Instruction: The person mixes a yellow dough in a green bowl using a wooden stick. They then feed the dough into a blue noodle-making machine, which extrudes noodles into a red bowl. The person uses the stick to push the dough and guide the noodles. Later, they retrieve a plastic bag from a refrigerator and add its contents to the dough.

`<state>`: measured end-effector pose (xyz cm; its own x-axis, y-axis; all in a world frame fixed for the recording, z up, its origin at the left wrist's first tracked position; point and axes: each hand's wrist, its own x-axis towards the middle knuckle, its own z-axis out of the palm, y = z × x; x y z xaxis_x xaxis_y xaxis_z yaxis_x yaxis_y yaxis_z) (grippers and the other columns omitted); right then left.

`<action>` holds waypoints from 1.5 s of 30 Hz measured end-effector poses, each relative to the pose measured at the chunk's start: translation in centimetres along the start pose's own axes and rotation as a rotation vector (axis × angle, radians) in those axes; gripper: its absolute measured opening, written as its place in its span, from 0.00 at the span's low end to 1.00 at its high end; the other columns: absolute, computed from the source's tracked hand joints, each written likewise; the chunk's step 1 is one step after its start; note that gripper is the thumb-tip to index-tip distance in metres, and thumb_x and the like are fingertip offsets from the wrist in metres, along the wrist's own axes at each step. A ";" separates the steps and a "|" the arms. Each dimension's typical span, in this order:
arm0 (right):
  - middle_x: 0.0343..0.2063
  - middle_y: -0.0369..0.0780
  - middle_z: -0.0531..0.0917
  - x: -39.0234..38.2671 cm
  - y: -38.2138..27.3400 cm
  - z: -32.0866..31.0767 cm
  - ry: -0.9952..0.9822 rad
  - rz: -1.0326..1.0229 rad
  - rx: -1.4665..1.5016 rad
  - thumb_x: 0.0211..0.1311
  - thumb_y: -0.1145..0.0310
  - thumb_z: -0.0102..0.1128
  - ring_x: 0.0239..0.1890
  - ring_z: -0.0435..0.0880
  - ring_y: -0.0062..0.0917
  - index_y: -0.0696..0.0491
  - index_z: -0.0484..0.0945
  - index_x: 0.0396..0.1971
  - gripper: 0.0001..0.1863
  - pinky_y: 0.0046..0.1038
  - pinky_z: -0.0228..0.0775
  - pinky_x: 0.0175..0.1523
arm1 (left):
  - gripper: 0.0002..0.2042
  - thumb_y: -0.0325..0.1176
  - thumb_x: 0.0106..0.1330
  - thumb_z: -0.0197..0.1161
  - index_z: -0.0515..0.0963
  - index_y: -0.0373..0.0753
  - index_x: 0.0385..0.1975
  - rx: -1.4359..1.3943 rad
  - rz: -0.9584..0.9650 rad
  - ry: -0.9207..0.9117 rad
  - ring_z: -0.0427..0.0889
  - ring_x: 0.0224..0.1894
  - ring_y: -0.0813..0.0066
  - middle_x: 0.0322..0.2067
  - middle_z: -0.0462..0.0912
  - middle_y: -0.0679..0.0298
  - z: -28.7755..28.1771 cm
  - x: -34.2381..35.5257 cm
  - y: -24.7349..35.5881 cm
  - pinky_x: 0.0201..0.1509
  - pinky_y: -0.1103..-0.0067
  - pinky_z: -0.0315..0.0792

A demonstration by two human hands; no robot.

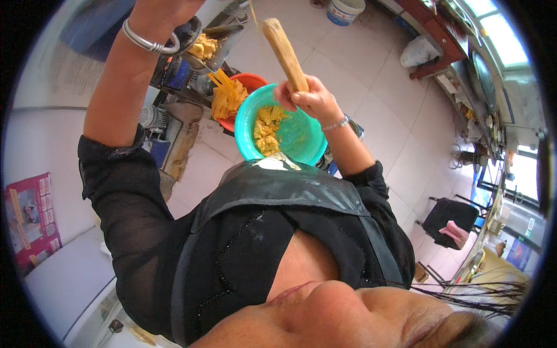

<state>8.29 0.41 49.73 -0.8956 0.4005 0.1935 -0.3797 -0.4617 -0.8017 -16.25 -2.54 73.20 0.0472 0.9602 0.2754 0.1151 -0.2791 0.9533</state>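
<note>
My right hand [316,100] is closed round the lower end of a thick wooden stick [284,49], held above a teal basin [245,130]. Clumps of yellow dough [268,130] lie along the basin's left side. My left arm stretches up over a machine, and my left hand [171,10] is cut off by the upper edge, its fingers hidden. Below that wrist, lumps of yellow dough [203,47] sit in the machine's metal hopper [223,52]. Wide yellow strips [229,95] hang beneath it into a red basin [255,80].
A motor [153,116] stands left of the basins. On the tiled floor are a white bucket [345,10] at the far side and a black chair [447,220] with a pink cloth [455,233] at the right. Shelves and a cluttered counter [493,116] line the right wall.
</note>
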 end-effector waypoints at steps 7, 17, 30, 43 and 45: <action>0.24 0.35 0.76 1.6 -6.3 3.3 -0.047 0.015 -0.256 0.52 0.65 0.67 0.22 0.72 0.16 0.59 0.75 0.36 0.16 0.19 0.63 0.26 | 0.30 0.36 0.54 0.65 0.67 0.31 0.58 0.423 -0.256 -0.711 0.76 0.50 0.67 0.52 0.74 0.53 1.8 -4.6 -10.9 0.52 0.75 0.72; 0.43 0.44 0.79 8.1 -9.5 -2.3 0.132 -0.003 -0.309 0.63 0.67 0.58 0.37 0.83 0.24 0.59 0.72 0.48 0.17 0.20 0.78 0.35 | 0.14 0.41 0.70 0.50 0.72 0.36 0.29 0.376 -0.248 -0.176 0.74 0.30 0.72 0.25 0.74 0.62 0.0 -3.7 -15.7 0.34 0.77 0.71; 0.19 0.32 0.73 8.3 -3.4 -3.2 0.356 0.236 -0.837 0.62 0.65 0.60 0.14 0.67 0.11 0.56 0.72 0.31 0.10 0.17 0.58 0.17 | 0.11 0.36 0.58 0.58 0.80 0.40 0.37 1.554 -0.472 -0.246 0.82 0.42 0.55 0.37 0.83 0.53 -5.0 -5.4 -19.6 0.46 0.62 0.73; 0.26 0.47 0.82 11.4 0.7 -1.8 0.053 -0.101 -1.524 0.65 0.68 0.52 0.27 0.82 0.37 0.46 0.74 0.55 0.18 0.35 0.75 0.35 | 0.10 0.32 0.60 0.58 0.78 0.39 0.39 1.554 -0.390 -0.246 0.82 0.44 0.56 0.35 0.82 0.53 -7.8 -4.8 -22.3 0.44 0.63 0.76; 0.29 0.47 0.83 13.4 1.9 -2.0 0.028 -0.090 -1.584 0.64 0.68 0.51 0.32 0.83 0.40 0.46 0.75 0.53 0.18 0.38 0.76 0.37 | 0.14 0.32 0.56 0.62 0.77 0.37 0.42 1.509 -0.345 -0.255 0.81 0.45 0.55 0.37 0.82 0.51 -8.6 -4.8 -23.4 0.47 0.65 0.76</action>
<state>-3.96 6.50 49.64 -0.8735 0.4018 0.2748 0.2027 0.8134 -0.5452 -27.72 -0.47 50.63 -0.0472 0.9941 -0.0976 0.9961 0.0396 -0.0787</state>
